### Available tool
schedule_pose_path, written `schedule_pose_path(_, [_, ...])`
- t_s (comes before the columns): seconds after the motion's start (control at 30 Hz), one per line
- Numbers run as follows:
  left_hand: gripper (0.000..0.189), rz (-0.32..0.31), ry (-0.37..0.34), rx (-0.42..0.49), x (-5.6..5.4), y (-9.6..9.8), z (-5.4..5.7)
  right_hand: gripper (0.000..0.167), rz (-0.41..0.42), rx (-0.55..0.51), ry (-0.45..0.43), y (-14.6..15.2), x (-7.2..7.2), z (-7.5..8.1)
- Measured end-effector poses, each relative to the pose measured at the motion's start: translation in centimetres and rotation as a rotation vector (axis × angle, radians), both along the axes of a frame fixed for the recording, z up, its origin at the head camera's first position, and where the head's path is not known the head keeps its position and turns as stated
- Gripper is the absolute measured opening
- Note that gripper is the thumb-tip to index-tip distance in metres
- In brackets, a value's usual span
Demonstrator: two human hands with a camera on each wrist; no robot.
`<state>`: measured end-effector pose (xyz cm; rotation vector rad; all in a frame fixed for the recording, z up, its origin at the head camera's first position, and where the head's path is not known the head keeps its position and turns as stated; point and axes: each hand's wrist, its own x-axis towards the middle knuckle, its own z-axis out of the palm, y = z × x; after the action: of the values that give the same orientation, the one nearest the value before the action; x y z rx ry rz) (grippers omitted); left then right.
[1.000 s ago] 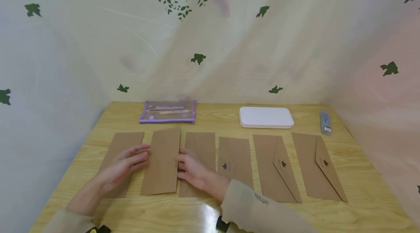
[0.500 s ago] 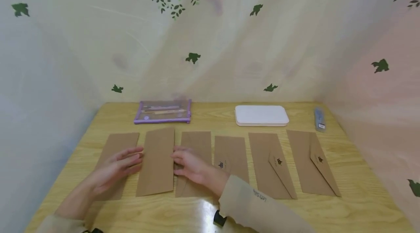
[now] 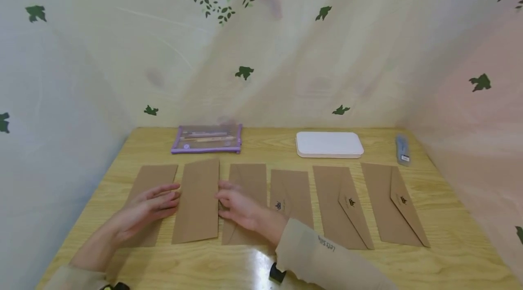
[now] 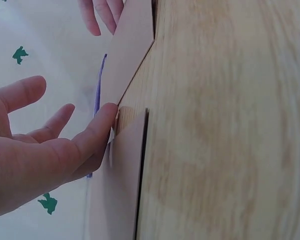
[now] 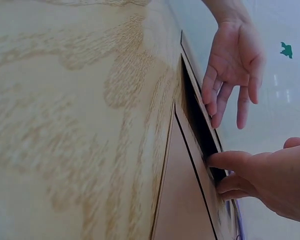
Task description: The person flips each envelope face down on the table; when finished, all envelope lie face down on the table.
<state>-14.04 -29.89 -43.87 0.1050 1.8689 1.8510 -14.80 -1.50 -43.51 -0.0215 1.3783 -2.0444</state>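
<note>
Six brown paper envelopes lie in a row, among them a second envelope from the left (image 3: 198, 201) with its plain face up. My left hand (image 3: 149, 210) is over the leftmost envelope (image 3: 157, 174), its fingers extended to the second envelope's left edge. From the other side, my right hand (image 3: 241, 208) has its fingertips at that envelope's right edge, above the third envelope (image 3: 249, 174). The right wrist view shows this edge raised, with a dark gap under it and the right fingers (image 5: 227, 160) along it. Neither thumb pinches the paper.
Farther right lie a fourth envelope (image 3: 290, 185), a fifth (image 3: 333, 190) and a sixth (image 3: 380, 199), with flaps showing. Behind the row are a purple-edged clear pencil pouch (image 3: 208, 139), a white flat case (image 3: 329, 144) and a small grey-blue packet (image 3: 402, 147). A printed curtain (image 3: 282, 67) closes off the back.
The second envelope has stayed almost in place between the two hands. The left fingers have shifted slightly away to the left; the whole head view sways a little.
</note>
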Motion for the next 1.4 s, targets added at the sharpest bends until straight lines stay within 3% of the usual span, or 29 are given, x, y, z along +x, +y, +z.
schedule_pose_path(0.4, [0.066, 0.001, -0.036, -0.030, -0.1, -0.1, 0.6, 0.070, 0.019, -0.017, 0.016, -0.4, -0.2, -0.7])
schedule_pose_path(0.97, [0.064, 0.006, -0.010, -0.058, -0.4, 0.2, 1.3, 0.071, 0.007, -0.028, 0.016, 0.1, -0.3, -0.3])
schedule_pose_path(1.23, [0.060, -0.061, 0.108, -0.067, -0.9, 1.1, 2.0, 0.065, -0.031, -0.081, 0.120, 2.8, -1.5, 0.5])
schedule_pose_path(1.4, [0.060, -0.115, 0.099, -0.069, -1.3, 2.6, 2.5, 0.065, -0.044, -0.097, 0.154, 5.4, -2.3, 1.0])
